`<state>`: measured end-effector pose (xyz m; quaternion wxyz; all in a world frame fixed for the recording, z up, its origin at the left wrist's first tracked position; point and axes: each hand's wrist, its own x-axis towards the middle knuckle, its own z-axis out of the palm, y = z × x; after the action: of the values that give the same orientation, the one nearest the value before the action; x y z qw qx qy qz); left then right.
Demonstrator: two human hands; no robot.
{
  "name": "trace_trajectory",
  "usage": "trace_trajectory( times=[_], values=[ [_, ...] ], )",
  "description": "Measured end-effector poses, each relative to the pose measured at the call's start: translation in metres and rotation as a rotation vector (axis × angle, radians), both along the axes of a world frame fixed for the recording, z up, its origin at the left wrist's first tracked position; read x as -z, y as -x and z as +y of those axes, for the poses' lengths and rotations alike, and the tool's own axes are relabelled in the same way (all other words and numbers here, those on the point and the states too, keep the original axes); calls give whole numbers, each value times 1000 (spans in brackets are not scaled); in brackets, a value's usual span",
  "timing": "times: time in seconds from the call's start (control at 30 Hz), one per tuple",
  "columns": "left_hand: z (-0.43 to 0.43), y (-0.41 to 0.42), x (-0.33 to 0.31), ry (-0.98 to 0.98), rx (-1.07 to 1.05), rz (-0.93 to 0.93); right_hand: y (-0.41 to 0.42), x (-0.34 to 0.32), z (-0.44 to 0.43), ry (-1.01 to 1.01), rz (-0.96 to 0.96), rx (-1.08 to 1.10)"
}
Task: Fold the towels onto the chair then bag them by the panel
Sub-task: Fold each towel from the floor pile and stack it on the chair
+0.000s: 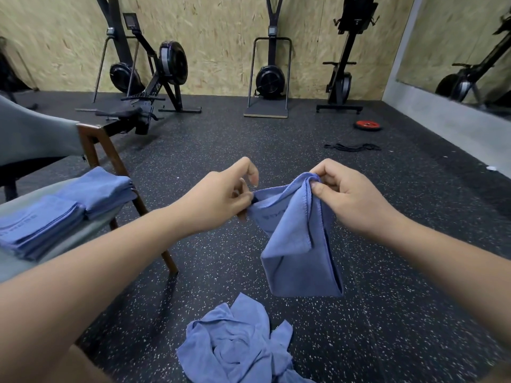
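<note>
The half-folded blue towel (pixel 297 244) hangs in mid-air above the floor, long axis straight down, its top edge stretched between both hands. I see the left hand (pixel 221 196) pinching one upper corner and the right hand (pixel 344 196) gripping the bunched other corner, fingers curled tight. The chair (pixel 92 146) stands well off to the left, nearer the left hand, with the folded towels (pixel 49 225) stacked along its seat's front edge.

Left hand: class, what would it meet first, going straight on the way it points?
The towel that the left hand pinches; beyond that, probably the right hand, though depth is unclear.
</note>
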<state>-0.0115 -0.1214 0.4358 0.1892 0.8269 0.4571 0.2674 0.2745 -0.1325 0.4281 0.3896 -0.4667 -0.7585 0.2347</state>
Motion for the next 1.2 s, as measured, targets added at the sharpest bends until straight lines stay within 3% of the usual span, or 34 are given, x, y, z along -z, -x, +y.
trace_trajectory(
  times=[0.2, 0.63, 0.8, 1.07, 1.2],
  values=[
    [-1, -3, -6, -91, 88, 105, -7, -3, 1, 4, 44, 49],
    [17, 4, 10, -338, 17, 57, -8, -4, 1, 16, 54, 28],
    [5, -6, 5, -361, 79, 39, -3, -3, -1, 36, 34, 21],
    [-13, -30, 9, -273, 256, 123, 0, 1, 1, 18, 31, 29],
    [-23, -48, 15, -279, 289, 338, 4, 4, -1, 14, 4, 31]
  ],
)
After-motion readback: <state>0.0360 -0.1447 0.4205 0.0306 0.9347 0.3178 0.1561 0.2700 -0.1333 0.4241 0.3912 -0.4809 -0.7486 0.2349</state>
